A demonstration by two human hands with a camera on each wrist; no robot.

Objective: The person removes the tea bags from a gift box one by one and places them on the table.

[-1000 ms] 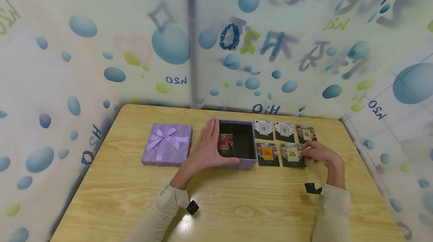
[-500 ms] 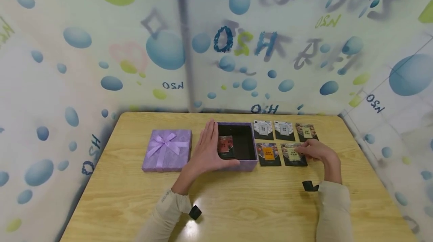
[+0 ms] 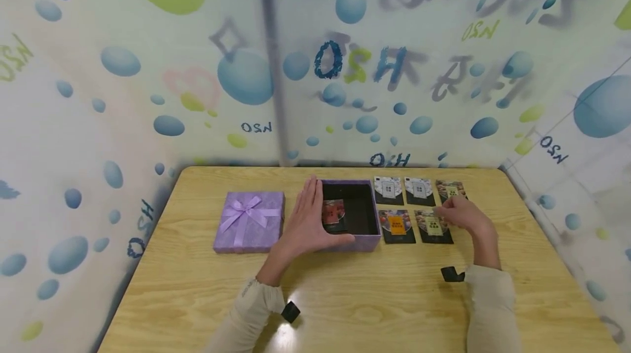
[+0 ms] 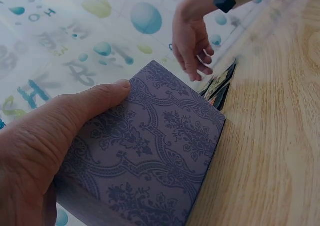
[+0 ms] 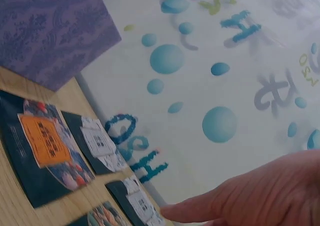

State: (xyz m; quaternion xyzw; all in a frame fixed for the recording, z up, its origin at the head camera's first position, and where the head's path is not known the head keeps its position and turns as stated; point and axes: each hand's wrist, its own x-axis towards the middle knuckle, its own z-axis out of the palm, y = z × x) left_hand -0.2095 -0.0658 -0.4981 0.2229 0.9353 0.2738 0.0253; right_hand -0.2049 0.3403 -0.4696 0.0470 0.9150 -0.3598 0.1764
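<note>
My left hand (image 3: 307,227) grips the left end of an open purple gift box (image 3: 356,243). Its thumb lies on the front wall; the left wrist view hides most of its fingers. Inside the box, on the left, is a flat packet with a red label (image 3: 335,211). My right hand (image 3: 465,215) hovers by the right edge of a packet with a yellow-green label (image 3: 430,227). Its fingers are loosely bent and hold nothing, as the left wrist view shows. Left of that packet lies one with an orange label (image 3: 397,226).
A purple lid with a ribbon bow (image 3: 250,224) lies left of the box. Behind the front packets sit two white-label packets (image 3: 388,190) and another patterned packet (image 3: 446,187), partly covered by my right hand. A patterned wall (image 3: 335,123) rises behind the wooden table (image 3: 374,292).
My right hand has come away from the yellow-green-label packet and moved slightly back, toward the rear row. My left hand keeps its hold on the box. The head view has shifted a little.
</note>
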